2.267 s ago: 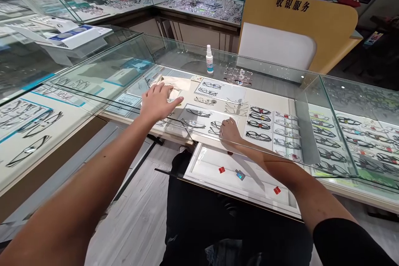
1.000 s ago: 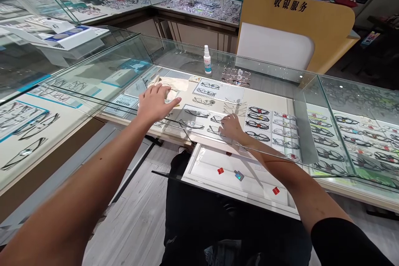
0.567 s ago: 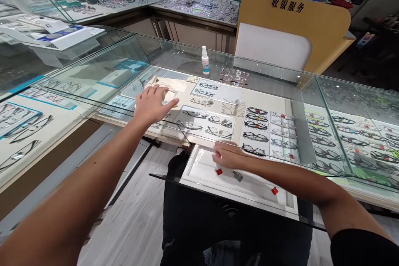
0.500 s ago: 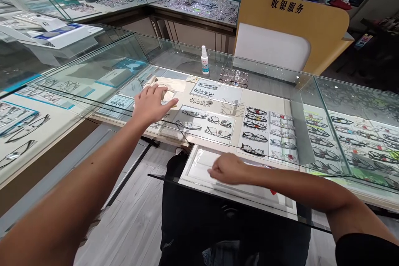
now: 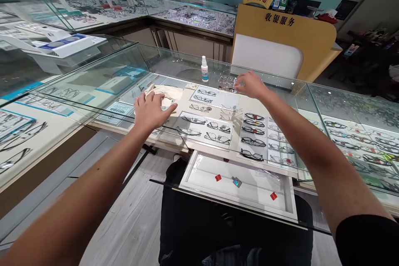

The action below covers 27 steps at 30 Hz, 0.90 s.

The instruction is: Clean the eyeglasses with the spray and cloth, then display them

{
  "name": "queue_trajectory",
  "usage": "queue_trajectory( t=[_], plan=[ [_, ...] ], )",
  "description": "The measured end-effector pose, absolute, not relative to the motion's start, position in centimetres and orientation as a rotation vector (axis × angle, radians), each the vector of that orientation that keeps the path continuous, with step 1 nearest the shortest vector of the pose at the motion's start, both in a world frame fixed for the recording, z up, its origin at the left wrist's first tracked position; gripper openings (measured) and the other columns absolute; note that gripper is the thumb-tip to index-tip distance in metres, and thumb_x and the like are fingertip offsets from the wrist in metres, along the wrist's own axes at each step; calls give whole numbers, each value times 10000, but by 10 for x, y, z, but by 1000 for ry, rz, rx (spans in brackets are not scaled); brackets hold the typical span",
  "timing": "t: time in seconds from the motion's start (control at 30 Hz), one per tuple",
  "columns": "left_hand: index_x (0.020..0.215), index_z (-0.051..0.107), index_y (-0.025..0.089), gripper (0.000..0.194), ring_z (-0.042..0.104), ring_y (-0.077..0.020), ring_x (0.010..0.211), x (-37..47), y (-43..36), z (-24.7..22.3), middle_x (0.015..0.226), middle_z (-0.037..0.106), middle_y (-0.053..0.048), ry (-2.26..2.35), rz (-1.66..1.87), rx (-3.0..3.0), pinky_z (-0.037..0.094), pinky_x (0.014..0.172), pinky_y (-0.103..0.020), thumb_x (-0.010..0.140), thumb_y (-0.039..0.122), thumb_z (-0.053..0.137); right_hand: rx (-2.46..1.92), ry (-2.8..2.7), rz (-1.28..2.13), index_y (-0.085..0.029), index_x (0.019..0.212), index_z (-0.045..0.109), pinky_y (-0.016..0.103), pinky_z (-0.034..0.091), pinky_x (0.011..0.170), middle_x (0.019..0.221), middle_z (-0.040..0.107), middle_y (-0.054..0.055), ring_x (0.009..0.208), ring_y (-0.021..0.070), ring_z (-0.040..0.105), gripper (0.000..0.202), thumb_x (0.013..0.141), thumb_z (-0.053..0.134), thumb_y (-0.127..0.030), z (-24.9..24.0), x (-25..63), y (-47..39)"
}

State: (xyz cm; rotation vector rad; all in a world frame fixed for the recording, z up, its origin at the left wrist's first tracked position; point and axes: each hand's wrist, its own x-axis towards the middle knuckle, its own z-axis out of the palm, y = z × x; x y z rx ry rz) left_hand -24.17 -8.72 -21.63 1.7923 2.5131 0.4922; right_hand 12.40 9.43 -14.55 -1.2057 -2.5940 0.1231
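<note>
- Apparently light, fragile glasses, four o'clock from the bottle; best held by their rims.
- Right hand beside them; cannot tell its grip.
- Left hand, nine o'clock, fingers apart.

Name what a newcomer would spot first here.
Likely the right hand, by the glasses right of the spray bottle, and the left hand, spread near the cloth. Next, the open drawer, low in the middle, red bits inside; then the yellow desk at the back.
</note>
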Motion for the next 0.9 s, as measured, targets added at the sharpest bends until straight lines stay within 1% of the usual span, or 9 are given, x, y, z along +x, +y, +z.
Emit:
queue_trajectory(
  t=[0.1, 0.2, 0.4, 0.5, 0.6, 0.67, 0.73, 0.8, 0.9],
  plan=[
    [1660, 563, 150, 952, 200, -482, 1754, -242, -87, -218, 1827, 402, -213, 2517, 502, 1788, 163, 1419, -645, 1004, 815, 376, -1332, -2672, 167, -190, 1073, 884, 536, 436, 1195, 1424, 777, 117, 1408, 375, 590, 216, 1033, 762, -363, -154, 114, 125],
    [1656, 561, 149, 914, 224, -477, 1747, -242, -87, -219, 1818, 416, -217, 2517, 507, 1793, 183, 1407, -650, 1016, 778, 384, -1430, -2725, 176, -215, 1035, 883, 500, 436, 1194, 1352, 814, 115, 1428, 379, 602, 165, 1011, 756, -318, -154, 99, 128],
    [1648, 565, 161, 888, 235, -464, 1748, -243, -87, -219, 1825, 408, -213, 2518, 501, 1781, 200, 1402, -632, 1027, 770, 391, -1514, -2728, 176, -183, 928, 859, 469, 454, 1132, 1099, 862, 129, 1228, 357, 719, 157, 993, 722, -224, -148, 83, 121],
    [1650, 567, 167, 882, 244, -464, 1744, -242, -87, -218, 1819, 418, -212, 2514, 512, 1776, 198, 1401, -638, 1024, 766, 400, -1527, -2705, 156, -168, 918, 850, 469, 430, 1137, 1034, 855, 130, 1222, 351, 709, 183, 1000, 687, -191, -144, 83, 113],
    [1652, 569, 167, 886, 242, -471, 1742, -240, -87, -218, 1822, 412, -216, 2533, 532, 1731, 180, 1404, -659, 1017, 764, 413, -1483, -2656, 188, -173, 920, 851, 469, 410, 1142, 963, 835, 100, 1167, 315, 700, 223, 1031, 669, -239, -132, 87, 89],
    [1647, 573, 150, 890, 225, -481, 1745, -238, -87, -217, 1830, 391, -230, 2576, 562, 1656, 164, 1405, -680, 1014, 756, 421, -1399, -2579, 356, -176, 919, 856, 446, 447, 1074, 887, 807, 64, 966, 246, 702, 232, 1034, 680, -274, -120, 94, 58],
    [1644, 567, 106, 906, 196, -493, 1752, -236, -87, -216, 1839, 357, -259, 2633, 593, 1564, 136, 1412, -693, 1011, 740, 431, -1271, -2527, 657, -196, 978, 867, 386, 494, 889, 882, 796, 36, 768, 183, 642, 219, 1029, 687, -310, -108, 104, 13],
    [1651, 545, 49, 942, 167, -507, 1757, -233, -87, -215, 1848, 314, -288, 2679, 602, 1502, 104, 1420, -693, 1008, 729, 441, -1099, -2556, 910, -221, 956, 861, 348, 484, 780, 965, 819, 33, 746, 168, 622, 191, 1009, 716, -333, -103, 118, -40],
    [1687, 472, -23, 1022, 128, -521, 1764, -230, -88, -213, 1861, 252, -317, 2719, 589, 1471, 74, 1428, -689, 1001, 734, 447, -957, -2639, 1129, -249, 930, 838, 349, 493, 788, 1032, 836, 33, 893, 207, 715, 151, 1008, 720, -303, -112, 140, -122]
  ],
)
